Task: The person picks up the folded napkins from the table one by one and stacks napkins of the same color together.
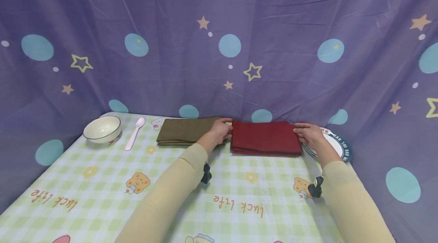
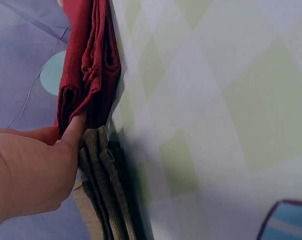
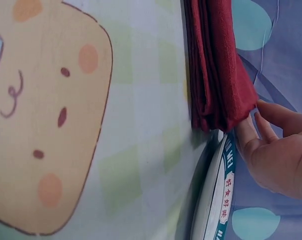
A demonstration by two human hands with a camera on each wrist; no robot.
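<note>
A folded dark red cloth (image 1: 266, 138) lies at the back of the table, right of centre. My left hand (image 1: 220, 131) pinches its left end; in the left wrist view one finger (image 2: 76, 131) reaches into the folds at the end of the cloth. At the opposite end, my right hand (image 1: 309, 135) pinches the far corner, with the fingers partly behind the cloth in the right wrist view. Directly left of the red cloth is a folded olive-brown cloth (image 1: 184, 131), partly covered by my left hand.
A plate (image 1: 345, 148) with a dark green lettered rim sits at the right edge, partly behind my right hand. On the left stand a white bowl (image 1: 102, 129) and a pink spoon (image 1: 135, 134). A purple curtain (image 1: 219, 94) borders the checked tablecloth (image 1: 113, 212).
</note>
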